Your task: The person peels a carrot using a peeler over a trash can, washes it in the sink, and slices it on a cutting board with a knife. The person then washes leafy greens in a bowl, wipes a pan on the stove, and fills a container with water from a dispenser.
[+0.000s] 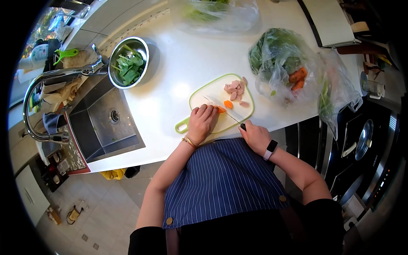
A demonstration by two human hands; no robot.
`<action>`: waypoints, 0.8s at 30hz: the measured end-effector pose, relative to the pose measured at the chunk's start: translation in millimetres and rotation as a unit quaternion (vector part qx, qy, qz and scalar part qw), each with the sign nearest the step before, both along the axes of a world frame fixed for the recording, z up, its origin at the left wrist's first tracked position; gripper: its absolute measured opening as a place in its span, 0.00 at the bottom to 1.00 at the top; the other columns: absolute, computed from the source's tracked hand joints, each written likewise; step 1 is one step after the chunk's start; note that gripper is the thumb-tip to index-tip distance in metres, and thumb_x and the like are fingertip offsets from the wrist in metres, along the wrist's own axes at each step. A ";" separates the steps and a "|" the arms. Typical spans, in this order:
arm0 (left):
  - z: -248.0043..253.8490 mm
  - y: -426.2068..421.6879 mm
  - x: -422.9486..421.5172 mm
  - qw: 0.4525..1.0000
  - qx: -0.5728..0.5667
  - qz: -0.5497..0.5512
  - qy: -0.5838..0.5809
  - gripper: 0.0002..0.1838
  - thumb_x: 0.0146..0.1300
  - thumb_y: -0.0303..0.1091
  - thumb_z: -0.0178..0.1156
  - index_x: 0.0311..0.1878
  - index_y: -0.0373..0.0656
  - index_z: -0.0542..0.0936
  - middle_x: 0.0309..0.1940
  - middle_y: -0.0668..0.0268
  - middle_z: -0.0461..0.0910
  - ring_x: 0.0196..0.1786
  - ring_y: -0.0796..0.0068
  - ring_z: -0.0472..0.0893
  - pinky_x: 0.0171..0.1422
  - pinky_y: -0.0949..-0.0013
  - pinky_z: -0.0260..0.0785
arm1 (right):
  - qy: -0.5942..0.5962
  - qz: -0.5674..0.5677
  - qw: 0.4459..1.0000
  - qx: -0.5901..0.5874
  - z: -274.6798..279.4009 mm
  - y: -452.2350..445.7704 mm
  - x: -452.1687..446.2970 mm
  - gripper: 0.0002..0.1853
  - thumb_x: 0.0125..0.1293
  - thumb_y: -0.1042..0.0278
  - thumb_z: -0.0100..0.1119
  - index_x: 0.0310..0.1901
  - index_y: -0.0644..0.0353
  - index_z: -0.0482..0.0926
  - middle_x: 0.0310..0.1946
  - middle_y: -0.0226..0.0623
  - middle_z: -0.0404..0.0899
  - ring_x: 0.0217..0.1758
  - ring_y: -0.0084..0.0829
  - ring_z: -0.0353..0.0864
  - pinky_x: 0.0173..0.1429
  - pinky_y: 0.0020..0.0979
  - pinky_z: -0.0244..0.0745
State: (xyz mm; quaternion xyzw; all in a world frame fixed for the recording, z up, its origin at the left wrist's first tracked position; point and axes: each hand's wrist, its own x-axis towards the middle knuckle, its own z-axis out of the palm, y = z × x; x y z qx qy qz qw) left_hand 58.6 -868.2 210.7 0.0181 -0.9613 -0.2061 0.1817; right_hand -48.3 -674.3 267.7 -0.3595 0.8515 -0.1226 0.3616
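Note:
My left hand is closed over a carrot on the white cutting board with its green rim; only the carrot's orange end shows past the fingers. In my right hand is the dark handle of a kitchen knife, its blade lying across the board right beside the carrot. One cut carrot slice sits just beyond the blade. Several pale pink slices, perhaps sausage, are heaped at the board's far right, with one lying apart from the pile.
A metal bowl of green leaves stands at the back left, near the sink and tap. Plastic bags of vegetables lie to the right, carrots showing through. A stove is at far right.

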 end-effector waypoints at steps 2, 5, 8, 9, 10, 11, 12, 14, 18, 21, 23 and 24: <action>-0.2 -0.7 -0.2 1.000 0.002 -0.002 0.002 0.17 0.48 0.23 0.57 0.45 0.38 0.78 0.43 0.63 0.76 0.46 0.65 0.75 0.46 0.65 0.67 | 0.009 0.006 1.000 -0.010 -3.8 1.8 0.9 0.15 0.66 0.57 0.49 0.35 0.64 0.67 0.20 0.47 0.77 0.25 0.48 0.78 0.30 0.46 0.73; 1.1 -0.3 -0.4 1.000 -0.006 -0.004 0.006 0.17 0.48 0.23 0.56 0.45 0.38 0.78 0.43 0.64 0.76 0.46 0.65 0.75 0.46 0.65 0.67 | 0.020 0.011 1.000 -0.020 -16.1 -0.8 3.9 0.15 0.66 0.57 0.49 0.35 0.64 0.67 0.19 0.46 0.77 0.24 0.48 0.78 0.30 0.45 0.73; 5.8 0.2 -1.6 1.000 -0.006 -0.003 -0.015 0.17 0.48 0.23 0.56 0.45 0.38 0.78 0.43 0.64 0.76 0.46 0.65 0.75 0.47 0.65 0.67 | 0.030 0.013 0.999 -0.007 -42.5 -10.5 8.0 0.16 0.66 0.57 0.49 0.35 0.64 0.67 0.19 0.45 0.77 0.25 0.48 0.78 0.30 0.45 0.73; 4.4 -0.2 -1.8 1.000 -0.002 -0.006 -0.013 0.18 0.48 0.23 0.56 0.46 0.39 0.78 0.43 0.64 0.76 0.46 0.65 0.75 0.47 0.64 0.67 | 0.037 0.018 0.999 0.005 -46.7 -16.0 6.9 0.16 0.66 0.56 0.49 0.35 0.64 0.67 0.19 0.45 0.77 0.25 0.47 0.78 0.30 0.45 0.73; 3.4 -0.5 -0.7 1.000 0.002 -0.008 -0.013 0.18 0.48 0.23 0.56 0.46 0.39 0.78 0.43 0.64 0.76 0.46 0.65 0.75 0.47 0.64 0.67 | 0.036 0.001 0.999 -0.018 -47.0 -19.6 7.3 0.16 0.66 0.56 0.48 0.34 0.64 0.67 0.20 0.46 0.77 0.26 0.49 0.78 0.31 0.45 0.73; 2.5 1.3 2.7 1.000 0.001 -0.009 -0.014 0.18 0.48 0.23 0.56 0.46 0.39 0.78 0.43 0.64 0.76 0.46 0.65 0.75 0.47 0.64 0.67 | 0.035 0.000 0.999 -0.018 -49.1 -18.7 8.6 0.16 0.66 0.56 0.48 0.34 0.64 0.67 0.20 0.46 0.77 0.26 0.49 0.78 0.31 0.45 0.73; 2.6 2.1 2.7 1.000 0.007 -0.005 -0.021 0.18 0.48 0.23 0.56 0.46 0.39 0.78 0.43 0.63 0.76 0.46 0.65 0.75 0.47 0.64 0.67 | 0.015 -0.048 0.997 -0.051 -51.9 -19.8 6.5 0.16 0.66 0.56 0.48 0.34 0.64 0.68 0.20 0.48 0.77 0.26 0.50 0.78 0.32 0.46 0.72; 1.5 0.4 1.3 1.000 0.011 0.000 -0.025 0.18 0.48 0.23 0.56 0.46 0.38 0.78 0.43 0.63 0.76 0.47 0.65 0.75 0.47 0.64 0.67 | -0.006 -0.112 0.989 -0.098 -52.0 -15.4 1.6 0.18 0.67 0.55 0.47 0.33 0.65 0.70 0.21 0.51 0.77 0.27 0.53 0.77 0.33 0.49 0.70; -2.7 -1.6 3.5 1.000 -0.012 -0.014 -0.013 0.19 0.49 0.27 0.54 0.47 0.34 0.75 0.45 0.59 0.74 0.49 0.64 0.73 0.48 0.63 0.66 | -0.015 -0.031 0.999 -0.035 -10.4 -5.9 -0.9 0.17 0.66 0.56 0.48 0.34 0.65 0.69 0.22 0.51 0.77 0.27 0.52 0.78 0.34 0.48 0.72; -3.5 -0.4 2.8 1.000 -0.012 -0.010 -0.010 0.18 0.49 0.27 0.54 0.47 0.33 0.75 0.45 0.58 0.74 0.50 0.63 0.73 0.48 0.63 0.66 | -0.010 -0.022 1.000 -0.017 -2.4 -0.9 3.1 0.16 0.66 0.56 0.48 0.36 0.65 0.69 0.21 0.49 0.77 0.27 0.51 0.78 0.34 0.47 0.73; -3.0 -0.7 3.2 1.000 -0.011 -0.008 -0.007 0.18 0.50 0.27 0.54 0.46 0.33 0.75 0.45 0.58 0.74 0.50 0.63 0.73 0.48 0.63 0.66 | 0.001 -0.006 1.000 -0.015 -4.2 0.4 4.5 0.16 0.66 0.56 0.49 0.37 0.64 0.68 0.20 0.47 0.78 0.26 0.49 0.79 0.32 0.46 0.73; -2.9 -1.1 3.0 1.000 -0.012 -0.010 -0.007 0.18 0.49 0.27 0.54 0.46 0.33 0.75 0.45 0.59 0.74 0.50 0.63 0.73 0.48 0.63 0.66 | 0.019 0.004 1.000 -0.004 -5.8 -0.1 6.1 0.16 0.66 0.56 0.49 0.36 0.64 0.68 0.20 0.46 0.78 0.25 0.48 0.79 0.31 0.45 0.73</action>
